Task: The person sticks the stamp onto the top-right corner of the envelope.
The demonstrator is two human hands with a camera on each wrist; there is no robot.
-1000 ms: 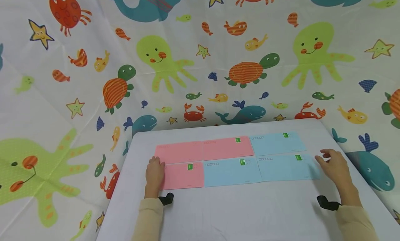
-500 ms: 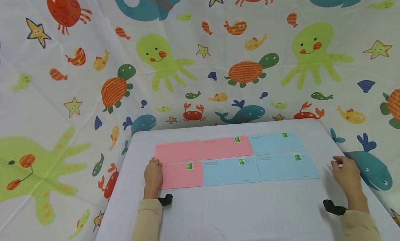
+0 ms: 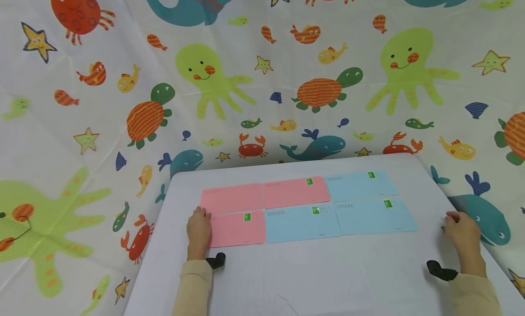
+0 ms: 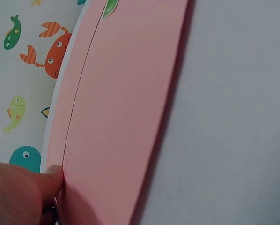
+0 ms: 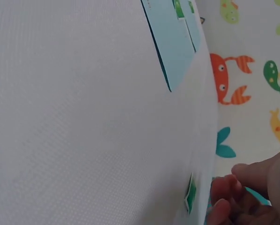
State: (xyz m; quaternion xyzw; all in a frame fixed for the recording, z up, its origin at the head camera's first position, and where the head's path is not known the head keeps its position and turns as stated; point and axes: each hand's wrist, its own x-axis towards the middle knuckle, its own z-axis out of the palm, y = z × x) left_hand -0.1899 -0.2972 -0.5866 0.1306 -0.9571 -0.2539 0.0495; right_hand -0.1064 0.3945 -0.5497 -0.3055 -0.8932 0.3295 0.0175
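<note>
My left hand (image 3: 198, 231) rests at the left edge of the lower left pink envelope (image 3: 238, 229). In the left wrist view, its thumb touches the seam with the pink envelope behind. My right hand (image 3: 463, 234) is near the table's right edge, fingers loosely curled, with nothing visible between them. Beside its fingertips in the right wrist view is a green stamp (image 5: 191, 193) with a white border. Between the hands are an upper left pink envelope (image 3: 231, 198), an upper middle pink envelope (image 3: 297, 191) and three blue envelopes, including the lower right one (image 3: 375, 218).
The envelopes lie in two rows on a white tabletop (image 3: 311, 270). Green stamps show on most, such as the upper right blue envelope (image 3: 357, 185). A cloth (image 3: 262, 47) printed with sea animals hangs behind and beside the table. Black wrist mounts sit on both wrists.
My right hand has moved right and toward me, away from the lower right blue envelope to the table's right edge. The left hand stays at the pink envelope. The head view has shifted slightly.
</note>
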